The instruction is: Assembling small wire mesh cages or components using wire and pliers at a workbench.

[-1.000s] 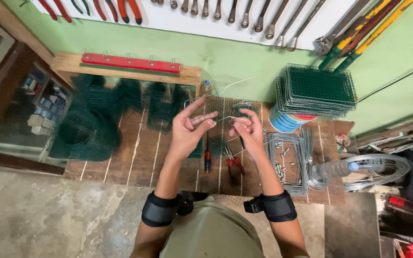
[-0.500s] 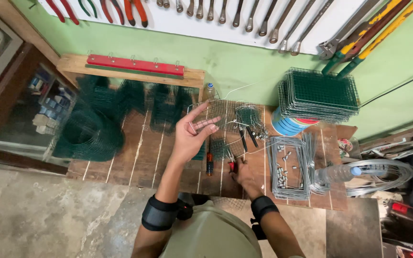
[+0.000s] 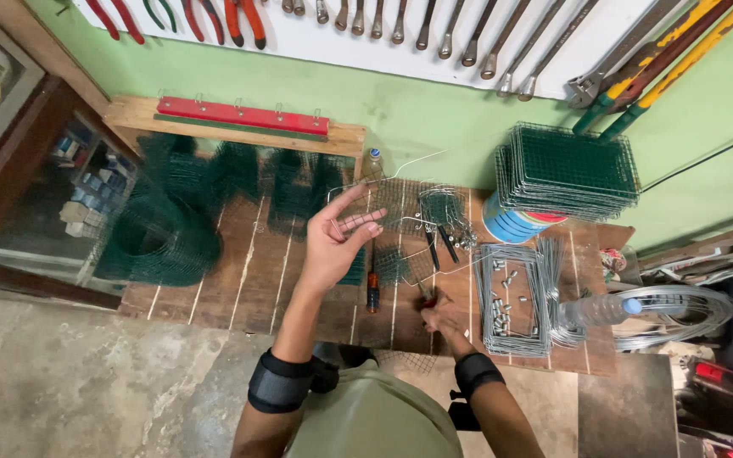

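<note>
Left hand (image 3: 337, 242) raised above the wooden workbench (image 3: 239, 288), fingers spread, thumb and forefinger pinching a thin bent piece of wire (image 3: 351, 222). The wire sits at the fingertips, above the bench and clear of it. Right hand (image 3: 443, 321) low at the near edge of the bench, fingers curled around a small red-handled tool (image 3: 427, 296); the tool's working end is too small to make out. Between the hands, a screwdriver (image 3: 372, 288) with an orange and black handle lies on the boards. Just right of the right hand, a wire frame (image 3: 515, 297) lies flat with small metal sleeves scattered inside. Rolls of green mesh (image 3: 159, 242) far left. A stack of green mesh panels (image 3: 566, 170) rests on a round container at back right.
</note>
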